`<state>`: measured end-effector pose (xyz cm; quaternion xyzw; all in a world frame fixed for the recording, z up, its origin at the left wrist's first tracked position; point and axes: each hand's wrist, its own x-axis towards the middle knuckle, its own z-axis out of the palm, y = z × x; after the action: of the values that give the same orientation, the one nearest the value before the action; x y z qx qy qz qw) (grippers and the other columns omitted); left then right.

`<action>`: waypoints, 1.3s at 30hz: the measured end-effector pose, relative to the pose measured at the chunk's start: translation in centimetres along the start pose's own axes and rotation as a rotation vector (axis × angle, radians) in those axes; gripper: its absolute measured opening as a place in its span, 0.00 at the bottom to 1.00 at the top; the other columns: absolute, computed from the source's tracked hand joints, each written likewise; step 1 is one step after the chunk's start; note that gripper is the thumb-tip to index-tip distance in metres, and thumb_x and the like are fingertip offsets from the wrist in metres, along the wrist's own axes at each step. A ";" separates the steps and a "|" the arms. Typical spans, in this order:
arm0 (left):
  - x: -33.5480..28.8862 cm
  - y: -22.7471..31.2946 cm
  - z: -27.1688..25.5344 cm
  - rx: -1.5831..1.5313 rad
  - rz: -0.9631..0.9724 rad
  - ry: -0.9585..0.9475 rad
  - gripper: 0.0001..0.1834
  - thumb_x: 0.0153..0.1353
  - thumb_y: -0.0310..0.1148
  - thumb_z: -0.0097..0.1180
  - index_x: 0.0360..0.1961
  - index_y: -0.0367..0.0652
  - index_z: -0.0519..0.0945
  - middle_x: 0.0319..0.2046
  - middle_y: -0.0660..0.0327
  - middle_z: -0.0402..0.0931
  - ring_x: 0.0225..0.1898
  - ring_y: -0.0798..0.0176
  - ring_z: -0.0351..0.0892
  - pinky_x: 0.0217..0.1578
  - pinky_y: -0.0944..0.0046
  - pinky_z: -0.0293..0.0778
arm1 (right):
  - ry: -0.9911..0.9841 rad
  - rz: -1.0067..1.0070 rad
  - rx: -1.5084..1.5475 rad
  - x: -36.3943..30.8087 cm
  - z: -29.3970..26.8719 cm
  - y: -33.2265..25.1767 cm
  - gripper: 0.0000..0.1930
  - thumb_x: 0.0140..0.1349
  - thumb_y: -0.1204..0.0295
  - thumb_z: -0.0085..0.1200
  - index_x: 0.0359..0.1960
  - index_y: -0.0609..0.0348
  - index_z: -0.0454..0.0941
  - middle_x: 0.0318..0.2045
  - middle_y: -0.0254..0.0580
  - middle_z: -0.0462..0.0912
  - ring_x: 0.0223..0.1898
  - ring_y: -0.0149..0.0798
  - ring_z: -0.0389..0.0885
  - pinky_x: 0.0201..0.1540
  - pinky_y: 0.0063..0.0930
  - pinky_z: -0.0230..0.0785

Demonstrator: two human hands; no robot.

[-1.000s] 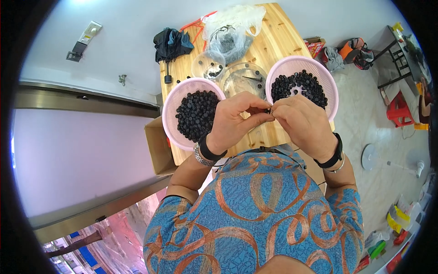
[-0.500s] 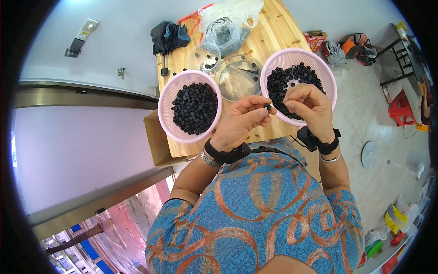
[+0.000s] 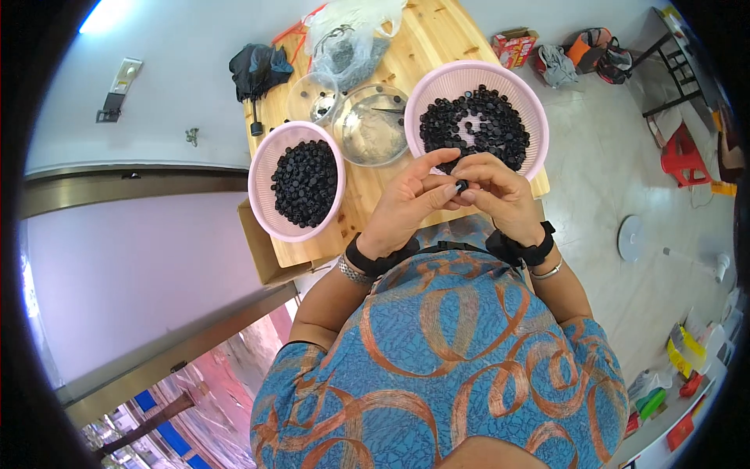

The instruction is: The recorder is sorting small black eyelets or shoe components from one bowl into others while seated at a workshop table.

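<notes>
Black, glossy little round piece (image 3: 462,185) is right by the near edge of the right-side pink round mesh basket (image 3: 536,121). Left hand (image 3: 410,202) has it pinched thumb-to-fingers, index sticking out; right hand (image 3: 504,195) has thumb and fingertips closed on it too. Left-side pink round mesh basket (image 3: 264,191)'s heaped with black bits (image 3: 305,184), on a pale wooden table (image 3: 445,31).

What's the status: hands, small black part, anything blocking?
Left hand and right hand close together, both pinching small black part. Right-side pink basket just beyond. Nothing visibly blocking.
</notes>
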<state>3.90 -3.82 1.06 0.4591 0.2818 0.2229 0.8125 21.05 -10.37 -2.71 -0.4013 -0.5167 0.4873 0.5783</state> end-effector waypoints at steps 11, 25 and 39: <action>11.2 -3.2 -5.8 1.340 0.174 -0.020 0.15 0.53 0.26 0.51 0.44 0.41 0.75 0.31 0.56 0.78 0.37 0.62 0.78 0.38 0.66 0.72 | 0.368 -0.026 0.420 -2.9 -7.1 -0.4 0.10 0.55 0.82 0.50 0.40 0.65 0.73 0.37 0.46 0.78 0.34 0.31 0.76 0.38 0.22 0.71; 19.3 -10.4 -5.0 1.959 0.057 -0.108 0.09 0.48 0.24 0.50 0.31 0.42 0.79 0.35 0.49 0.74 0.37 0.47 0.77 0.36 0.54 0.74 | 0.404 -0.066 0.497 -3.6 -8.5 -0.5 0.09 0.56 0.82 0.50 0.40 0.65 0.72 0.34 0.46 0.78 0.31 0.30 0.78 0.36 0.20 0.72; 11.4 -1.7 0.4 0.398 0.079 0.023 0.13 0.49 0.23 0.59 0.37 0.35 0.74 0.32 0.62 0.76 0.32 0.72 0.75 0.34 0.73 0.72 | 0.387 0.012 0.640 -1.9 -6.5 -0.6 0.10 0.58 0.80 0.49 0.42 0.65 0.72 0.35 0.45 0.79 0.33 0.30 0.79 0.36 0.20 0.75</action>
<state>12.80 2.23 -3.13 0.6185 0.3114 0.1997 0.6932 27.54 -12.05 -3.44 -0.2879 -0.2168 0.5426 0.7587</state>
